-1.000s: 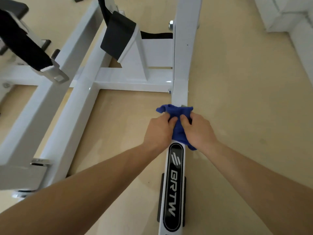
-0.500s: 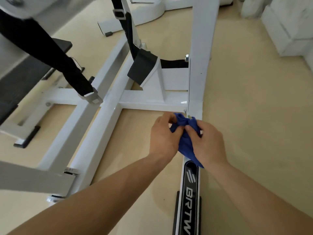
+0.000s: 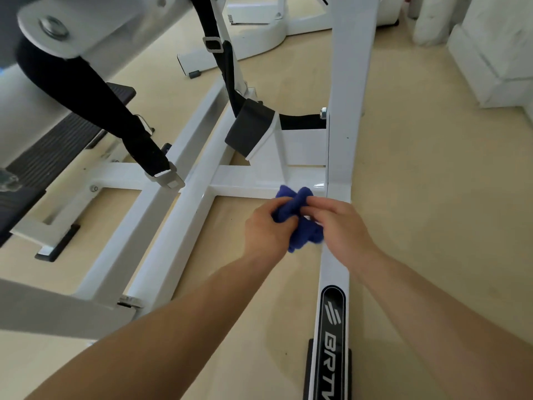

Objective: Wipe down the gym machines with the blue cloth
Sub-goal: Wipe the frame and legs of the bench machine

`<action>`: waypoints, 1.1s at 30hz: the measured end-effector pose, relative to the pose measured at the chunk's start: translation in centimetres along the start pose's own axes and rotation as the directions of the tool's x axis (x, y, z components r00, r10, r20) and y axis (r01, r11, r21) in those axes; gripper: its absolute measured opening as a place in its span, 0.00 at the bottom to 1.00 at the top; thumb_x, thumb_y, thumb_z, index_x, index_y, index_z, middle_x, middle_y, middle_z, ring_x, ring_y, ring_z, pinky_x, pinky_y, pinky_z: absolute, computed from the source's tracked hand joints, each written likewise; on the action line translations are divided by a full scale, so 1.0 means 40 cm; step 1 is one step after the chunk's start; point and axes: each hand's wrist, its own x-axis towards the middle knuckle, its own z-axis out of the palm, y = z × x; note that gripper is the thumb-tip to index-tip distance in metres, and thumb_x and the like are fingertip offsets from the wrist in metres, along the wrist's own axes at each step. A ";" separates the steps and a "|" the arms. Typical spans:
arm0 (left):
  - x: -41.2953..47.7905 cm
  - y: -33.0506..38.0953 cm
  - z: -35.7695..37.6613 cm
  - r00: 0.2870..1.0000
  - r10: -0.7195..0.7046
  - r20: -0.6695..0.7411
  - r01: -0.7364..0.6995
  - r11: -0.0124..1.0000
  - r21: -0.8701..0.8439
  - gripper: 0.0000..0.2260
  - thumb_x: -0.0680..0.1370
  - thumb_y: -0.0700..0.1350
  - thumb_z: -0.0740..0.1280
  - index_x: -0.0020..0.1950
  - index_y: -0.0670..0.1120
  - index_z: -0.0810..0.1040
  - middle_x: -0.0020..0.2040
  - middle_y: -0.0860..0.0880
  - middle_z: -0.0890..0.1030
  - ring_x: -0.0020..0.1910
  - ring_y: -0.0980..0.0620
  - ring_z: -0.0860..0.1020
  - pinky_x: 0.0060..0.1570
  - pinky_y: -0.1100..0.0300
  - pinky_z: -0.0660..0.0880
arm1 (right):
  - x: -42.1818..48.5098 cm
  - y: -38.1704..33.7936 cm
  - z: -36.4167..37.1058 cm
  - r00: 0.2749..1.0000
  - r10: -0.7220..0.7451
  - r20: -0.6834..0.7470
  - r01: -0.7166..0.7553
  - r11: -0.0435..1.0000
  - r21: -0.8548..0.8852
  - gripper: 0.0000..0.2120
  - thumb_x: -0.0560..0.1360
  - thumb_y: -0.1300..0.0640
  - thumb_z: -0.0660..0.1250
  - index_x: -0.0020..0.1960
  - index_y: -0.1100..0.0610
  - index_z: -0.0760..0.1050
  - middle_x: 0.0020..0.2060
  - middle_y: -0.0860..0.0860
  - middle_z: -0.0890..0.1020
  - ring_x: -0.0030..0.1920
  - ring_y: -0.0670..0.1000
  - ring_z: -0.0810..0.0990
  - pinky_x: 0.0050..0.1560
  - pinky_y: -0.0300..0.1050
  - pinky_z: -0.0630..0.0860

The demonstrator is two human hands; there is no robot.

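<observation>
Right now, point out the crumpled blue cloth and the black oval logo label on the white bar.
crumpled blue cloth point(image 3: 291, 204), head view, upper bunched fold.
black oval logo label point(image 3: 332, 340), head view, letter B.

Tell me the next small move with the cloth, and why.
Probably spread the blue cloth flat and press it onto the white crossbar just ahead: the left hand and right hand pinch it into a bunch, so little of it would meet the frame.

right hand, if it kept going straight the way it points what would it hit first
The right hand points up and left, so first the cloth it pinches, then the left hand gripping the same cloth. Past them probably the white crossbar, though depth is unclear.
</observation>
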 end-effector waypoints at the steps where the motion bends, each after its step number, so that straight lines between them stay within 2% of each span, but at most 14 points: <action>1: 0.019 0.009 -0.010 1.000 0.003 -0.012 -0.003 1.000 -0.001 0.09 0.76 0.36 0.63 0.48 0.47 0.80 0.34 0.47 0.81 0.31 0.46 0.78 0.34 0.56 0.77 | 0.011 0.011 -0.003 0.995 -0.061 -0.085 0.044 0.980 -0.193 0.14 0.80 0.61 0.57 0.53 0.54 0.82 0.44 0.54 0.85 0.45 0.47 0.80 0.48 0.40 0.75; 3: 0.077 0.010 -0.023 0.990 -0.021 -0.138 0.021 1.000 -0.001 0.07 0.80 0.40 0.63 0.55 0.47 0.78 0.38 0.49 0.79 0.32 0.50 0.76 0.35 0.62 0.71 | 0.043 0.049 -0.005 0.973 -0.174 -0.153 0.045 0.791 -0.610 0.16 0.80 0.59 0.56 0.63 0.54 0.77 0.58 0.51 0.80 0.59 0.51 0.76 0.59 0.49 0.74; 5: 0.143 0.002 -0.027 0.944 -0.076 -0.322 0.077 0.997 -0.011 0.13 0.82 0.49 0.62 0.66 0.53 0.75 0.48 0.53 0.78 0.41 0.57 0.77 0.40 0.66 0.71 | 0.069 0.089 0.002 0.961 -0.253 -0.109 0.063 0.588 -0.807 0.18 0.79 0.58 0.59 0.68 0.54 0.74 0.65 0.52 0.75 0.65 0.56 0.71 0.61 0.53 0.73; 7: 0.208 -0.007 -0.027 0.902 -0.065 -0.426 0.047 0.998 -0.052 0.15 0.82 0.51 0.61 0.69 0.54 0.74 0.52 0.54 0.76 0.48 0.53 0.77 0.49 0.61 0.75 | 0.089 0.133 0.014 0.941 -0.328 -0.082 0.089 0.475 -0.876 0.19 0.77 0.57 0.63 0.68 0.55 0.74 0.65 0.54 0.75 0.65 0.58 0.71 0.60 0.53 0.73; 9: 0.271 -0.017 -0.024 0.863 -0.051 -0.503 0.010 0.996 -0.084 0.12 0.81 0.51 0.63 0.64 0.55 0.75 0.53 0.54 0.77 0.50 0.51 0.78 0.54 0.54 0.77 | 0.097 0.172 0.025 0.928 -0.354 -0.111 0.053 0.423 -0.905 0.19 0.75 0.57 0.65 0.65 0.56 0.76 0.63 0.55 0.77 0.64 0.58 0.73 0.59 0.54 0.73; 11: 0.321 -0.033 -0.016 0.836 -0.049 -0.547 -0.005 0.995 -0.096 0.08 0.78 0.52 0.66 0.56 0.54 0.76 0.52 0.52 0.79 0.49 0.49 0.79 0.52 0.49 0.80 | 0.094 0.200 0.034 0.925 -0.362 -0.114 0.021 0.348 -0.937 0.17 0.74 0.55 0.65 0.62 0.56 0.78 0.62 0.54 0.77 0.64 0.57 0.72 0.60 0.54 0.72; 13: 0.358 -0.050 0.002 0.831 -0.034 -0.555 0.008 0.999 -0.049 0.05 0.77 0.52 0.67 0.50 0.52 0.76 0.51 0.49 0.79 0.47 0.49 0.79 0.48 0.52 0.79 | 0.097 0.212 0.039 0.923 -0.370 -0.110 0.000 0.287 -0.958 0.16 0.75 0.53 0.62 0.60 0.55 0.79 0.60 0.53 0.78 0.63 0.56 0.71 0.62 0.53 0.70; 16: 0.381 -0.070 0.026 0.820 -0.017 -0.572 0.025 1.000 0.005 0.07 0.77 0.52 0.69 0.43 0.51 0.74 0.48 0.49 0.80 0.45 0.50 0.78 0.38 0.65 0.71 | 0.101 0.205 0.044 0.925 -0.365 -0.102 -0.013 0.238 -0.971 0.18 0.76 0.50 0.56 0.57 0.55 0.80 0.59 0.52 0.78 0.63 0.56 0.70 0.61 0.52 0.68; 18: 0.384 -0.087 0.040 0.808 -0.020 -0.589 0.044 0.999 0.026 0.09 0.77 0.52 0.69 0.42 0.50 0.73 0.45 0.50 0.80 0.42 0.52 0.77 0.36 0.65 0.68 | 0.100 0.205 0.045 0.934 -0.344 -0.092 -0.019 0.210 -0.977 0.18 0.76 0.49 0.56 0.55 0.55 0.81 0.57 0.53 0.78 0.63 0.57 0.70 0.60 0.52 0.67; 21: 0.380 -0.116 0.044 0.843 -0.111 -0.527 0.192 0.976 0.101 0.07 0.77 0.53 0.66 0.46 0.51 0.76 0.41 0.53 0.78 0.39 0.54 0.76 0.30 0.66 0.65 | 0.101 0.197 0.047 0.947 -0.308 -0.094 -0.030 0.207 -0.978 0.16 0.75 0.48 0.60 0.53 0.55 0.81 0.55 0.53 0.78 0.63 0.57 0.70 0.59 0.53 0.66; 23: 0.365 -0.132 0.047 0.862 -0.181 -0.474 0.283 0.947 0.153 0.09 0.77 0.56 0.65 0.53 0.54 0.78 0.42 0.55 0.78 0.41 0.53 0.78 0.30 0.64 0.66 | 0.101 0.195 0.046 0.951 -0.294 -0.098 -0.036 0.209 -0.977 0.15 0.75 0.48 0.59 0.52 0.55 0.80 0.55 0.52 0.78 0.64 0.57 0.70 0.59 0.53 0.66; 26: 0.336 -0.145 0.062 0.884 -0.168 -0.436 0.209 0.977 0.046 0.13 0.79 0.55 0.62 0.60 0.53 0.79 0.49 0.53 0.81 0.47 0.52 0.79 0.42 0.59 0.75 | 0.103 0.196 0.047 0.948 -0.298 -0.111 -0.043 0.228 -0.973 0.14 0.74 0.50 0.58 0.49 0.55 0.80 0.53 0.52 0.78 0.64 0.57 0.70 0.59 0.53 0.67; 29: 0.318 -0.145 0.065 0.901 -0.123 -0.415 0.136 0.991 0.001 0.13 0.80 0.49 0.62 0.64 0.53 0.78 0.53 0.52 0.81 0.50 0.52 0.79 0.49 0.57 0.77 | 0.100 0.201 0.043 0.936 -0.329 -0.125 -0.031 0.275 -0.961 0.16 0.73 0.52 0.55 0.48 0.55 0.80 0.51 0.51 0.79 0.63 0.57 0.71 0.59 0.52 0.68; 33: 0.335 -0.101 0.057 0.814 -0.137 -0.564 0.083 0.989 -0.121 0.12 0.78 0.44 0.69 0.61 0.50 0.76 0.53 0.54 0.79 0.48 0.55 0.77 0.38 0.76 0.70 | 0.099 0.208 0.042 0.920 -0.367 -0.139 -0.018 0.314 -0.949 0.18 0.72 0.53 0.53 0.49 0.56 0.80 0.52 0.52 0.80 0.63 0.57 0.72 0.58 0.52 0.71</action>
